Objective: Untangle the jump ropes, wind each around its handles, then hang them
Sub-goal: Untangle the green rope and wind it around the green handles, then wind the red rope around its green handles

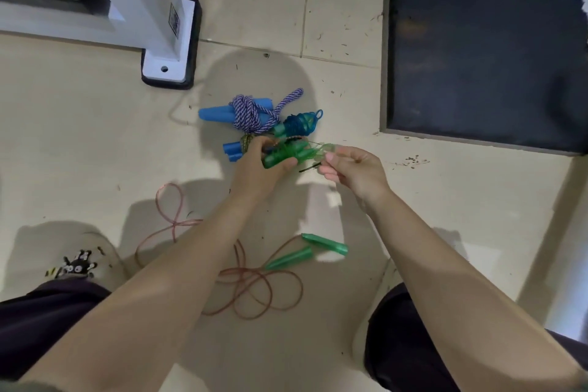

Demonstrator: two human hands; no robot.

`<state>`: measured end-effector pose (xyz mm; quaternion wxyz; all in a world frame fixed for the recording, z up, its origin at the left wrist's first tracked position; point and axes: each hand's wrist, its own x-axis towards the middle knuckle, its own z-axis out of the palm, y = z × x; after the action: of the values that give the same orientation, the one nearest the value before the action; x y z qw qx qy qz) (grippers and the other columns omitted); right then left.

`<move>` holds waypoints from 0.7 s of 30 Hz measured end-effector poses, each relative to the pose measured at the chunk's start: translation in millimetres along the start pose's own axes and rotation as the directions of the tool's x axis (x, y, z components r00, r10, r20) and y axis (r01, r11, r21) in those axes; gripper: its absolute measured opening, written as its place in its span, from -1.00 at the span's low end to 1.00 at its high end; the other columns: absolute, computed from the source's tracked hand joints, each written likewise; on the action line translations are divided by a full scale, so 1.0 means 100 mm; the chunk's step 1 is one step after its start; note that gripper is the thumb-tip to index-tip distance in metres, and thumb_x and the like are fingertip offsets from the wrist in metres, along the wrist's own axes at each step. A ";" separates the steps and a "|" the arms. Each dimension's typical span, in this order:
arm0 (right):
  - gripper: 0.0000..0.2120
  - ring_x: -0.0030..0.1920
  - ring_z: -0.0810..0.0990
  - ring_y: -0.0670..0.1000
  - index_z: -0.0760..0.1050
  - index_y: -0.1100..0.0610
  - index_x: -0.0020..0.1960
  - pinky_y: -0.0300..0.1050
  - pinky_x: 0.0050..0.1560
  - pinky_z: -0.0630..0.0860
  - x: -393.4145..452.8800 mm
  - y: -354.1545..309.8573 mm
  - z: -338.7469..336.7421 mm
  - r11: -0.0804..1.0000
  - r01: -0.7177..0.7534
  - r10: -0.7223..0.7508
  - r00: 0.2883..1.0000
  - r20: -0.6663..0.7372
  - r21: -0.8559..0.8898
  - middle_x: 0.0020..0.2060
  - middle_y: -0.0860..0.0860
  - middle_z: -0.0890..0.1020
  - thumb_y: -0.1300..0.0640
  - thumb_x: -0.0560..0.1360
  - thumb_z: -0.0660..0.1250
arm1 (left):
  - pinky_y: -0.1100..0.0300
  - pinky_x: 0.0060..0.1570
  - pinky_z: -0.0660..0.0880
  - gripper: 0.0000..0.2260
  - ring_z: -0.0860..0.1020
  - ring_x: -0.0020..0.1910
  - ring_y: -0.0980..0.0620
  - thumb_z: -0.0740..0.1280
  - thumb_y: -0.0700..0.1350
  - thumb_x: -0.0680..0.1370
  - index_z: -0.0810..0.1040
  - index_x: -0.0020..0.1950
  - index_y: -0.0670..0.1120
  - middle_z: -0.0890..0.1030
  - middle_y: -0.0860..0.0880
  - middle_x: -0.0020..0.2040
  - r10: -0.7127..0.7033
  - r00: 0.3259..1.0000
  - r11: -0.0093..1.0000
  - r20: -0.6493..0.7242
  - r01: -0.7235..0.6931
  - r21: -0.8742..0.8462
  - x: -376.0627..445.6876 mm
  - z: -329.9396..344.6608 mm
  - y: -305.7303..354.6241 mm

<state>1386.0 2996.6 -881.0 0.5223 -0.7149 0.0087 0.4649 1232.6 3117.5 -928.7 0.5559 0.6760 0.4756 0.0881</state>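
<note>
My left hand [257,165] grips a pair of green handles with green rope wound round them [283,154]. My right hand [350,170] pinches the loose end of that green rope [324,149] just to the right of the bundle. On the floor beyond lie a wound purple-and-white rope on light blue handles [248,113], a wound blue rope bundle [300,124] and two blue handles [232,151] partly hidden by my left hand. Closer to me an unwound reddish rope [254,283] sprawls on the tiles with its two green handles [305,253].
A white post on a black-edged base plate [167,68] stands at the upper left. A dark mat [483,57] covers the floor at the upper right. My knees and a slipper [78,266] sit at the bottom edge on beige tiles.
</note>
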 end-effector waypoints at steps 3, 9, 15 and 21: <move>-0.47 -0.31 0.59 -0.18 0.33 0.06 0.22 -0.34 -0.27 0.53 -0.14 0.11 0.00 0.934 0.198 -0.225 0.972 -0.059 -0.299 -0.23 -0.02 0.61 0.14 0.38 0.56 | 0.28 -0.14 0.41 -0.54 0.52 -0.07 0.14 0.45 0.21 0.46 0.49 0.27 0.05 0.52 0.14 0.10 -0.006 1.000 0.981 -0.002 0.007 0.192 -0.15 -0.24 -0.05; -0.72 -0.37 0.41 -0.19 0.46 0.04 -0.23 -0.28 -0.32 0.35 -0.46 0.53 0.47 0.785 0.279 -0.265 0.958 0.108 -0.553 -0.35 -0.11 0.50 -0.06 0.36 0.53 | 0.25 -0.05 0.35 -0.75 0.53 0.05 0.01 0.45 0.13 0.42 0.61 -0.02 0.00 0.50 0.07 -0.04 -0.027 0.979 0.898 -0.201 0.112 0.425 -0.78 -0.89 -0.54; -0.67 -0.14 0.51 0.01 0.54 0.15 -0.08 -0.12 -0.18 0.39 -0.61 1.10 1.07 0.569 0.294 -0.016 0.938 0.347 -0.768 -0.15 0.03 0.58 -0.06 0.37 0.53 | 0.02 0.25 0.40 -0.38 0.40 0.31 -0.05 0.54 0.17 0.35 0.48 0.36 0.07 0.41 -0.02 0.35 -0.130 0.990 0.819 -0.059 0.141 0.556 -1.02 -1.17 -1.04; -0.68 -0.06 0.54 0.08 0.48 0.13 -0.09 -0.07 -0.15 0.44 -0.65 1.41 1.20 0.374 0.195 0.039 0.973 0.226 -0.907 -0.08 0.04 0.57 -0.11 0.43 0.45 | 0.08 -0.06 0.46 -0.70 0.54 0.00 -0.13 0.49 0.04 0.44 0.51 0.07 -0.03 0.55 -0.05 0.04 -0.260 0.958 0.802 -0.120 0.283 0.526 -0.85 -1.22 -1.19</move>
<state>1200.5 2992.5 -943.9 0.0538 -0.8304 -0.3409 0.4374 1043.5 3127.3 -949.0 0.3405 0.7275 0.5845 -0.1149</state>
